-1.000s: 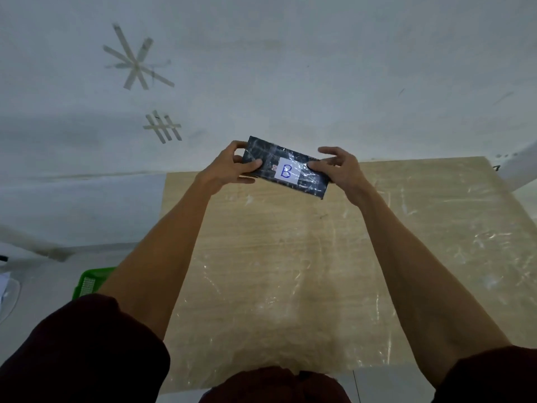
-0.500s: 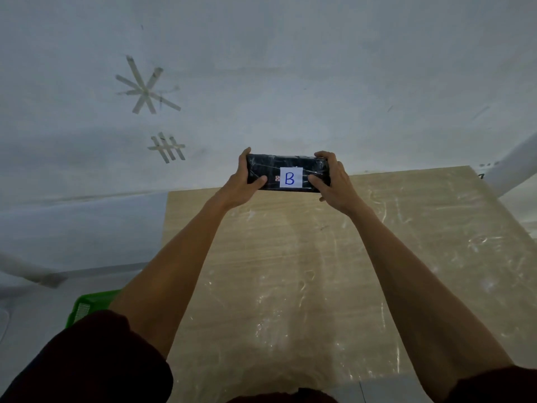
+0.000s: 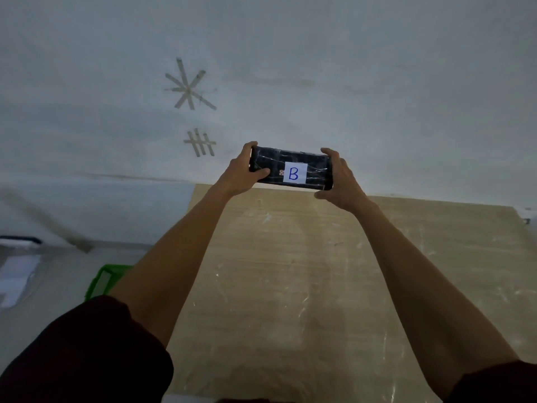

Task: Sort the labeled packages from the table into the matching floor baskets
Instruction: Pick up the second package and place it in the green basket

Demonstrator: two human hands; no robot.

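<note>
I hold a black, plastic-wrapped package (image 3: pixel 315 167) up in front of me, above the far edge of the table (image 3: pixel 319 286). A white label with a blue letter B faces me. My left hand (image 3: pixel 244 173) grips its left end, thumb across the front. My right hand (image 3: pixel 340 181) grips its right end. The package is level and its long side runs left to right. A corner of a green basket (image 3: pixel 103 282) shows on the floor to the left of the table, partly hidden by my left arm.
A pale wall with tape marks (image 3: pixel 189 85) rises behind the table. White paper or plastic (image 3: pixel 17 279) lies on the floor at the far left. The wooden tabletop is wrapped in scuffed clear film.
The package went from tilted to level and rose in front of the wall, both hands still on it. My view has shifted to the right and the table sits lower in it.
</note>
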